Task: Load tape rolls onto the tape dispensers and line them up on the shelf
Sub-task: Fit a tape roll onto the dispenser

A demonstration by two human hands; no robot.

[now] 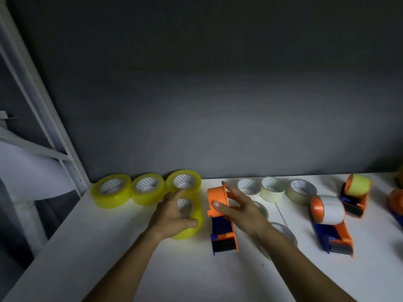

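Gripping a glossy yellow tape roll with the left hand, fingers curled over its rim; right hand spread open, thumb touching the empty orange-and-blue plastic dispenser. Three more yellow rolls far left on the white counter, pale rolls and loaded dispensers right.

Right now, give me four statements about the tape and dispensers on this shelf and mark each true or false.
1. The left hand grips a yellow tape roll. True.
2. The empty dispenser under the right hand already carries a roll. False: its orange hub is bare.
3. Three yellow rolls line the back wall at left. True.
4. No dispenser is loaded yet. False: a dispenser with a white roll and one with a yellow roll sit at right.
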